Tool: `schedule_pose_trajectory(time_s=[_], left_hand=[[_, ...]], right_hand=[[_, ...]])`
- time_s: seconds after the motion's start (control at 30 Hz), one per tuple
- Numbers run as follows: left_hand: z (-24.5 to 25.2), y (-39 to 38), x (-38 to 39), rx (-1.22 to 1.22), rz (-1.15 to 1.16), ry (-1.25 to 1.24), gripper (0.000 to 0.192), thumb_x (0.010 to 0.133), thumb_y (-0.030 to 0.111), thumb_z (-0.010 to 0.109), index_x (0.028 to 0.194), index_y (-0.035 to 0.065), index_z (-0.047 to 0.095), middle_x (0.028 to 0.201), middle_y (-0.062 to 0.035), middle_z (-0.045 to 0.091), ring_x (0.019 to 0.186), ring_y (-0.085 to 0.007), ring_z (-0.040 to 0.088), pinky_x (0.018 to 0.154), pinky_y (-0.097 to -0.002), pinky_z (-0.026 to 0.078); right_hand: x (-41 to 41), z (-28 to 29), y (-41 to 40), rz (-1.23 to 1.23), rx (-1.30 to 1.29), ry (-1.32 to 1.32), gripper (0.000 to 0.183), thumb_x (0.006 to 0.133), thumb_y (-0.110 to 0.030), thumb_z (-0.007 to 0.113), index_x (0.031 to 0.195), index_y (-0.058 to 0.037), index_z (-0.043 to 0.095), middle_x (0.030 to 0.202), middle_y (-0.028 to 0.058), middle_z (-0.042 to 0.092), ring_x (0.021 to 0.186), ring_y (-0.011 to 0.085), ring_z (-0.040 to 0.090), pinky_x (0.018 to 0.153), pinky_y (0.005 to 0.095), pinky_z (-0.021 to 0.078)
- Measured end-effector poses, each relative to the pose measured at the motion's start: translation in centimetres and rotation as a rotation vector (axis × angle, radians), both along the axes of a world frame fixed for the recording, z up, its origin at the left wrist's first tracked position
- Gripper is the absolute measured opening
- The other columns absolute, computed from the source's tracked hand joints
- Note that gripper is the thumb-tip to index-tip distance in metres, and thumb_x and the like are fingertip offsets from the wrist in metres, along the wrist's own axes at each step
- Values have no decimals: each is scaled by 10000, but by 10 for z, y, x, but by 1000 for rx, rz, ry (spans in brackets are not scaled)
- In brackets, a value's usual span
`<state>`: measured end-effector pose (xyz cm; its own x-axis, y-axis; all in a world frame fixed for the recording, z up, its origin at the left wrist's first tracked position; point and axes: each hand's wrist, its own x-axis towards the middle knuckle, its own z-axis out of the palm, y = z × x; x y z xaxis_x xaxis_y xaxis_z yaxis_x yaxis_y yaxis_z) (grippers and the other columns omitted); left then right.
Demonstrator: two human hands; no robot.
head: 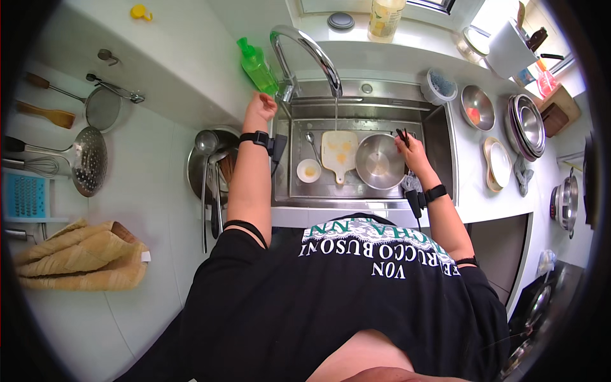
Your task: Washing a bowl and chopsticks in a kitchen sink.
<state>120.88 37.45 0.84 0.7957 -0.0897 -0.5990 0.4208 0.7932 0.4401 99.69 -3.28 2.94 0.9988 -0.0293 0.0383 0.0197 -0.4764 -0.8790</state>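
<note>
My left hand (pixel 262 106) is beside the base of the chrome faucet (pixel 305 36), just below the green soap pump bottle (pixel 258 67); its fingers are curled, and whether they touch anything is unclear. A thin stream of water (pixel 336 113) runs from the spout. My right hand (pixel 413 152) grips dark chopsticks (pixel 403 137) at the right rim of a stainless steel bowl (pixel 379 164). Left of that bowl lies a cream cutting board (pixel 339 149) with yellowish stains. A small white bowl (pixel 309 171) with yellowish residue and a metal spoon (pixel 312 145) are farther left in the sink.
The steel sink (pixel 296 193) surrounds these things. On the right counter stand a tub with a scouring pad (pixel 440 86), a steel bowl with a reddish item (pixel 477 108), stacked basins (pixel 527 125) and plates (pixel 499 164). At left, a pot of utensils (pixel 193 169) borders the sink.
</note>
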Motion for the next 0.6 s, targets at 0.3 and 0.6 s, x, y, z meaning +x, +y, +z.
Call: schedule_pose_trajectory(time_s=[0.3, 0.6], left_hand=[[-42, -17, 30, -180, 96, 38, 347, 889, 316, 367, 621, 101, 412, 507, -1, 374, 506, -130, 447, 441, -242, 339], [-63, -143, -110, -354, -88, -54, 330, 839, 335, 477, 720, 35, 542, 726, -107, 575, 769, -239, 570, 681, -298, 494]], right_hand=[[-5, 10, 23, 129, -145, 38, 212, 800, -188, 540, 886, 5, 513, 732, 181, 562, 668, 336, 518, 598, 361, 401], [17, -2, 28, 2, -150, -74, 291, 801, -193, 544, 1026, -26, 466, 806, 188, 575, 731, 323, 558, 636, 368, 428]])
